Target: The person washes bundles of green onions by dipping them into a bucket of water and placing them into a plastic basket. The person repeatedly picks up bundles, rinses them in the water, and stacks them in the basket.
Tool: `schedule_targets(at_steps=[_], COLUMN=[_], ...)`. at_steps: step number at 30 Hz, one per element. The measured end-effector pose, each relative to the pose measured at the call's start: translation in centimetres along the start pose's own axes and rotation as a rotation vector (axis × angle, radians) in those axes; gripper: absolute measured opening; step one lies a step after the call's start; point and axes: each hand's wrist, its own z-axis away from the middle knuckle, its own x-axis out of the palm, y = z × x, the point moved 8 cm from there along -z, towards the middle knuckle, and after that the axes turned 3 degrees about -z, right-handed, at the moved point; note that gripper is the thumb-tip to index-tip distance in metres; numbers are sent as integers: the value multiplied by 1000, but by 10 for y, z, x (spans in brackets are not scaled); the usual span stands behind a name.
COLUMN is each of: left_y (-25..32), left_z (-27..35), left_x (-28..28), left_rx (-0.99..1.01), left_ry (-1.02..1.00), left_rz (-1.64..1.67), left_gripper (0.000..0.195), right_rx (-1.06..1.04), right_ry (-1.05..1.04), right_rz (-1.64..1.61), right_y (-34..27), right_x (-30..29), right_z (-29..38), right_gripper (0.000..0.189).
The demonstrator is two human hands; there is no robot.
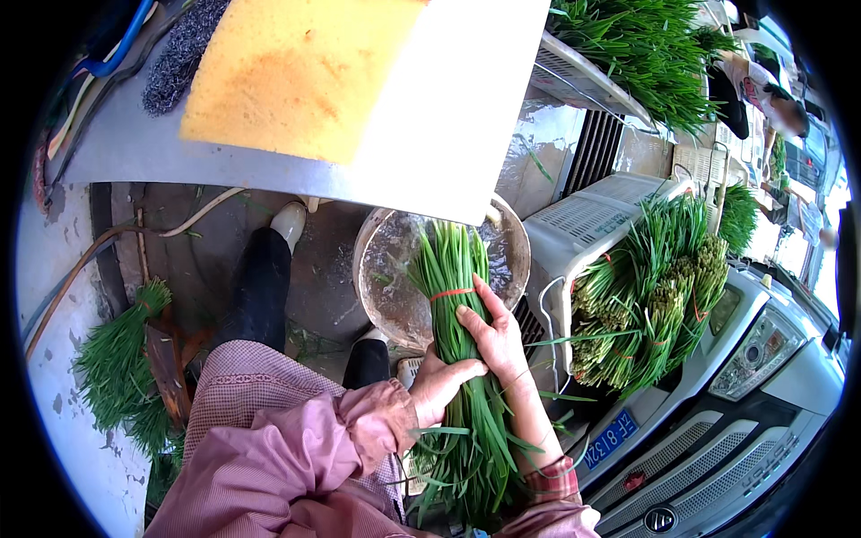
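A thick bunch of long green leaves [449, 265], which look like garlic chives, is held between both my hands. A red band [452, 293] circles it near its upper end in view. My left hand [437, 385] wraps the bunch lower down, thumb across the leaves. Closer to the band, my right hand [496, 329] grips its right side with fingers against the stalks. The bunch's upper end is over a round tub [365, 269] of churning water [397, 313]; the table edge partly hides the tub. Loose leaf ends hang towards my lap.
A metal table [269, 165] with a yellow sponge [289, 74] and steel wool [178, 67] juts over the tub. White crates [585, 215] and banded bunches [646, 316] stand right, beside a parked truck [760, 350]. More greens [121, 363] lie left. A person [753, 87] is farther off.
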Motion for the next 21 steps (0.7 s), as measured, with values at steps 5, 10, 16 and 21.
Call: schedule_targets(at_steps=[5,10,16,21], left_y=[16,4,8,12], left_z=[16,-4,-15,-12], left_x=[6,5,2,1], left_rx=[113,-327,-239,-35], left_ry=[74,29,-33,-37], left_rz=[85,44,28,-44], left_gripper=[58,47,45,49], right_rx=[-56,183,159,-17], right_ry=[-89,-141,-43,54], right_rz=[149,153,66,-152], right_y=[-12,4,6,7], right_x=[5,2,1,-4], right_z=[-2,-21,-25,-15], right_gripper=[56,57,53,53])
